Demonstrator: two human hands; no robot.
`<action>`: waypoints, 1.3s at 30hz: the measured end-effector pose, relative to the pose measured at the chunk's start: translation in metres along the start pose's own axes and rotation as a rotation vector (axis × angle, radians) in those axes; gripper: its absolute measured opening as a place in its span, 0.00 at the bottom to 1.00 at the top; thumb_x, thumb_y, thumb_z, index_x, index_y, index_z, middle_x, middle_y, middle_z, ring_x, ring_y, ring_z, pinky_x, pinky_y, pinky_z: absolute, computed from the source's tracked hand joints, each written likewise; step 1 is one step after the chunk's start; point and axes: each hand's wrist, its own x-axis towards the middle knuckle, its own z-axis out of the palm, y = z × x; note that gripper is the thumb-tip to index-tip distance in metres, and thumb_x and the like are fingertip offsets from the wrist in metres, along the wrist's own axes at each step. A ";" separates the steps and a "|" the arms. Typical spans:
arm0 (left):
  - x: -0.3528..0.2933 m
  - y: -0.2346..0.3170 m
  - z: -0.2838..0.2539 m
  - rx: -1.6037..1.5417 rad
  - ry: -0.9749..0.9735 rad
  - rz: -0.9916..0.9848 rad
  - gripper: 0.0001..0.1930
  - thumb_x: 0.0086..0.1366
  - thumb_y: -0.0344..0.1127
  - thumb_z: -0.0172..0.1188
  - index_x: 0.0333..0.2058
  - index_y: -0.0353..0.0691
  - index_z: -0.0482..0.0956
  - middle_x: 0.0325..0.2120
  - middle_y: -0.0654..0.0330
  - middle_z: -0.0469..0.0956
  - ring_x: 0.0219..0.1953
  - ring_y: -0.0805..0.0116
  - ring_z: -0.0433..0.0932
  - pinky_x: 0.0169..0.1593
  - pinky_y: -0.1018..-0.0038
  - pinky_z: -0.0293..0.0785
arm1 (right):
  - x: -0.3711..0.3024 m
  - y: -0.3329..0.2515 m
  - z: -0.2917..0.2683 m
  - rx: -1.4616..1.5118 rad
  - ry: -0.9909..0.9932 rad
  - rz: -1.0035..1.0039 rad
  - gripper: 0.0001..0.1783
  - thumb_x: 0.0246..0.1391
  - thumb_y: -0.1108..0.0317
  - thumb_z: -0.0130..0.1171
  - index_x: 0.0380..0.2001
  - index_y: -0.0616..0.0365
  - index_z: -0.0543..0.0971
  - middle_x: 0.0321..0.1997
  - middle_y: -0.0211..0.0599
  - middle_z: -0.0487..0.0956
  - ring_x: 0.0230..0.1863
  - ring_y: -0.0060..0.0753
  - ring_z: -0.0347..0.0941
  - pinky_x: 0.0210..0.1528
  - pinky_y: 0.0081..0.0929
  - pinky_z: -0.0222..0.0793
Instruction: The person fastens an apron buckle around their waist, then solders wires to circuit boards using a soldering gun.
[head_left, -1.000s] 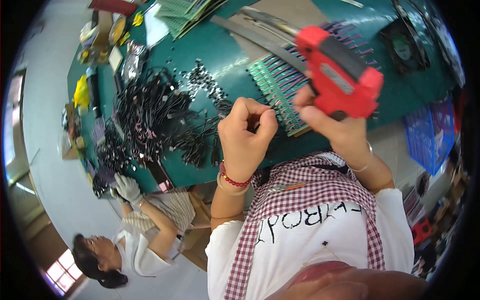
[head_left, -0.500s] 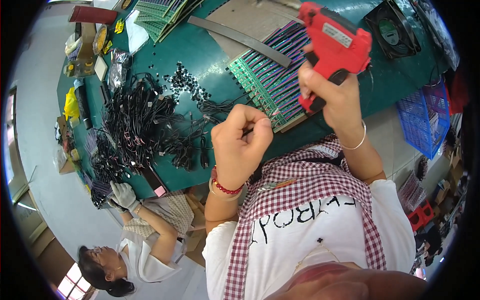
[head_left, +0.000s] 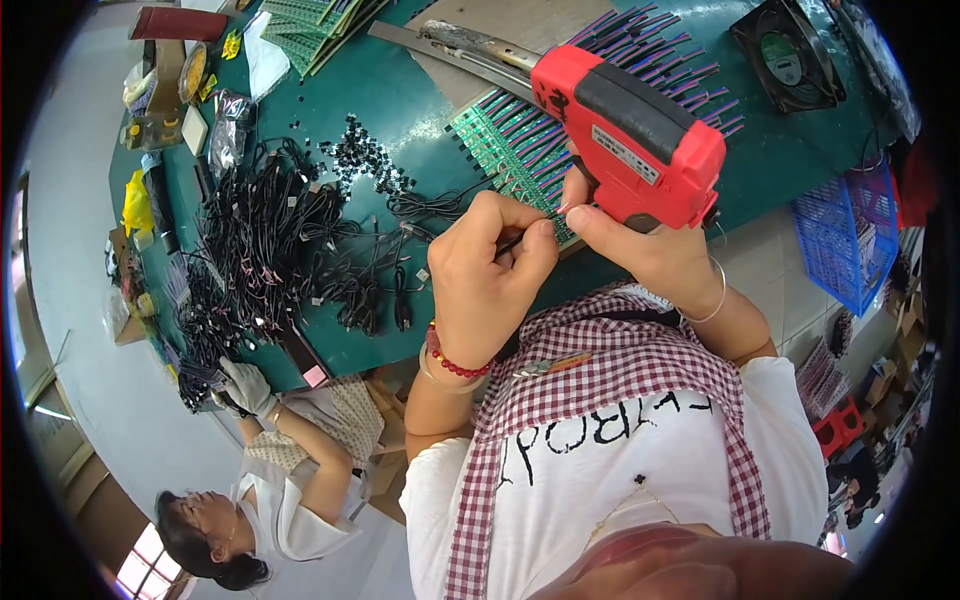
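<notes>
My right hand [head_left: 640, 255] is wrapped around a red and black soldering gun [head_left: 632, 140]. Its metal barrel points toward the far left, over the boards. The thumb and forefinger of that hand come together at a thin wire end beside my left hand [head_left: 490, 275]. Between the left fingers is pinched a black cable [head_left: 510, 243], mostly hidden by them. Just beyond both hands lies a green circuit board panel [head_left: 500, 145] with rows of purple and black wires. A grey metal strip [head_left: 440, 52] lies across the far left end of the panel.
Left on the green table [head_left: 370, 360] are a heap of black cables [head_left: 255, 240] and a scatter of small black parts [head_left: 365, 160]. A black fan [head_left: 785, 60] stands at the far right. Beyond the right edge is a blue crate [head_left: 848, 240]. A gloved co-worker [head_left: 300, 450] sits left.
My right hand has swung the soldering gun left and nearer, so its barrel lies farther left. Its fingertips now meet the wire end at my left hand, which has moved slightly.
</notes>
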 end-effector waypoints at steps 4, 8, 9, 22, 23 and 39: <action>0.000 -0.003 0.002 0.000 -0.011 0.022 0.06 0.53 0.23 0.62 0.27 0.34 0.72 0.19 0.62 0.75 0.19 0.79 0.72 0.23 0.82 0.67 | -0.001 -0.005 -0.003 -0.163 -0.020 -0.014 0.10 0.48 0.76 0.63 0.36 0.58 0.78 0.33 0.22 0.78 0.33 0.12 0.73 0.36 0.16 0.70; 0.001 -0.007 0.004 -0.105 -0.003 0.021 0.07 0.54 0.23 0.62 0.27 0.34 0.71 0.18 0.62 0.74 0.18 0.79 0.72 0.23 0.82 0.67 | -0.001 -0.001 0.001 -0.055 0.018 0.049 0.09 0.49 0.74 0.63 0.36 0.57 0.78 0.33 0.22 0.78 0.32 0.11 0.73 0.35 0.16 0.69; 0.000 -0.008 0.005 -0.109 -0.002 0.023 0.07 0.54 0.23 0.62 0.27 0.34 0.71 0.18 0.62 0.74 0.18 0.79 0.72 0.23 0.82 0.67 | -0.001 0.001 0.003 -0.044 0.014 0.049 0.09 0.49 0.74 0.63 0.36 0.57 0.78 0.33 0.22 0.78 0.32 0.11 0.73 0.35 0.16 0.69; 0.008 -0.015 0.004 0.145 0.139 0.042 0.05 0.55 0.22 0.62 0.27 0.35 0.73 0.18 0.60 0.75 0.17 0.75 0.73 0.22 0.78 0.68 | 0.001 0.001 -0.014 -0.079 0.093 0.134 0.16 0.50 0.75 0.62 0.44 0.63 0.73 0.32 0.28 0.77 0.33 0.18 0.71 0.37 0.19 0.68; 0.010 -0.019 0.003 0.181 0.137 0.037 0.06 0.54 0.22 0.62 0.27 0.35 0.73 0.19 0.59 0.74 0.17 0.72 0.73 0.23 0.76 0.69 | 0.001 0.002 -0.018 -0.065 0.123 0.143 0.09 0.50 0.72 0.64 0.35 0.60 0.78 0.30 0.23 0.77 0.30 0.15 0.71 0.35 0.17 0.68; 0.039 -0.054 -0.005 0.531 0.072 0.104 0.06 0.51 0.25 0.60 0.24 0.34 0.71 0.41 0.58 0.76 0.23 0.61 0.73 0.27 0.69 0.70 | -0.053 0.018 -0.076 -0.010 0.030 0.260 0.19 0.51 0.76 0.60 0.48 0.67 0.73 0.24 0.28 0.73 0.21 0.16 0.67 0.24 0.16 0.62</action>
